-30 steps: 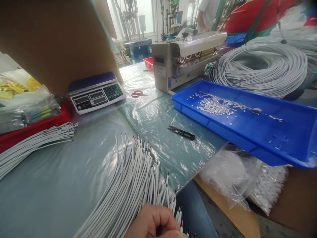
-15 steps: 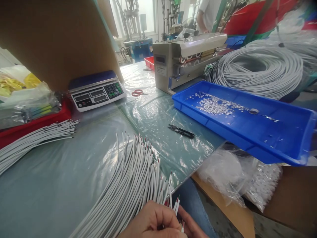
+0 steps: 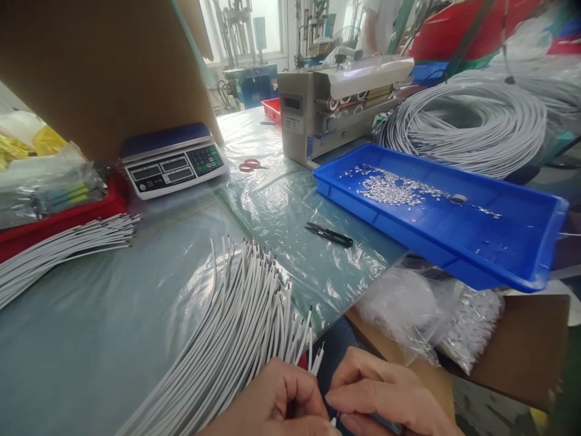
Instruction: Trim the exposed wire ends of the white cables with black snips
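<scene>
A fanned bundle of cut white cables (image 3: 236, 339) with red and black stripped tips lies on the plastic-covered table (image 3: 104, 339). At the bottom edge, my left hand (image 3: 276, 409) is closed on the near tips of these cables. My right hand (image 3: 385, 399) has its fingertips pinched at a cable tip right beside the left hand. Whatever the pinch holds is too small to make out.
A blue tray (image 3: 521, 266) of small metal terminals sits to the right, above a clear bag of terminals (image 3: 467, 327) in a cardboard box. Black snips (image 3: 330, 235), red scissors (image 3: 249, 165), a weighing scale (image 3: 172, 162), a sealing machine (image 3: 331, 103), a cable coil (image 3: 472, 124) and a second cable bundle (image 3: 59, 251) surround them.
My right hand has come into view from below and met the left at the cable tips. The view has shifted slightly down and right.
</scene>
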Action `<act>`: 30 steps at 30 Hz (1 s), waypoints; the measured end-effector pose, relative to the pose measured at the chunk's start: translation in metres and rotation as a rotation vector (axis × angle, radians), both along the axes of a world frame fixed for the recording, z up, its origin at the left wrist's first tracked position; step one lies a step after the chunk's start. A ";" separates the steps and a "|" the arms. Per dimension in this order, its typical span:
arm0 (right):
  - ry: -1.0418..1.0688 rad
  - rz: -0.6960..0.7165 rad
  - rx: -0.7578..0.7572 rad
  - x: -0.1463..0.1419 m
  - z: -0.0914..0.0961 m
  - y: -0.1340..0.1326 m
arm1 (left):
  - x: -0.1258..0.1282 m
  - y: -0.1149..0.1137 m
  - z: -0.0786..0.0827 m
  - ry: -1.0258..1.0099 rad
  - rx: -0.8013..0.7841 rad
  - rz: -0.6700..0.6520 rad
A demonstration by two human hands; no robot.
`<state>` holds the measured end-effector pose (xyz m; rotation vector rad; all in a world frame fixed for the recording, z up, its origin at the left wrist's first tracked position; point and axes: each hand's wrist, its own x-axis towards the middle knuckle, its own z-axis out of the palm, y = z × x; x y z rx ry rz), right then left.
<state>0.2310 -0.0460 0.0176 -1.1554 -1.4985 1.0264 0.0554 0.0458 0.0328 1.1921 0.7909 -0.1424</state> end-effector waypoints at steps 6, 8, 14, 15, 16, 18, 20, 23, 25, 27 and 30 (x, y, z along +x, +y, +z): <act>0.126 0.006 -0.190 -0.006 -0.002 0.001 | 0.000 -0.002 0.005 0.061 0.008 -0.004; 0.205 0.000 -0.290 -0.007 -0.004 -0.001 | -0.001 -0.001 0.005 0.040 0.016 0.000; 0.413 0.030 -0.437 -0.011 -0.015 -0.002 | 0.000 0.003 0.001 -0.007 0.033 -0.084; 0.434 0.019 -0.451 -0.012 -0.016 -0.002 | 0.000 0.003 0.001 -0.008 0.029 -0.090; 0.457 0.008 -0.470 -0.013 -0.017 -0.003 | 0.000 0.002 0.000 -0.008 0.029 -0.081; 0.519 -0.003 -0.530 -0.015 -0.016 -0.003 | -0.001 0.000 0.000 -0.002 0.032 -0.034; 0.589 -0.007 -0.591 -0.016 -0.016 -0.002 | -0.002 -0.002 -0.001 0.009 0.027 0.001; 0.677 0.005 -0.626 -0.016 -0.019 0.000 | -0.002 -0.004 -0.001 0.018 0.015 0.005; 0.717 0.029 -0.616 -0.015 -0.021 0.001 | -0.001 -0.004 -0.001 0.010 0.020 0.009; 0.732 0.052 -0.600 -0.014 -0.023 0.002 | -0.002 -0.004 -0.003 -0.014 0.027 0.000; 0.708 0.061 -0.579 -0.013 -0.019 0.003 | -0.004 -0.002 -0.005 -0.090 0.033 -0.018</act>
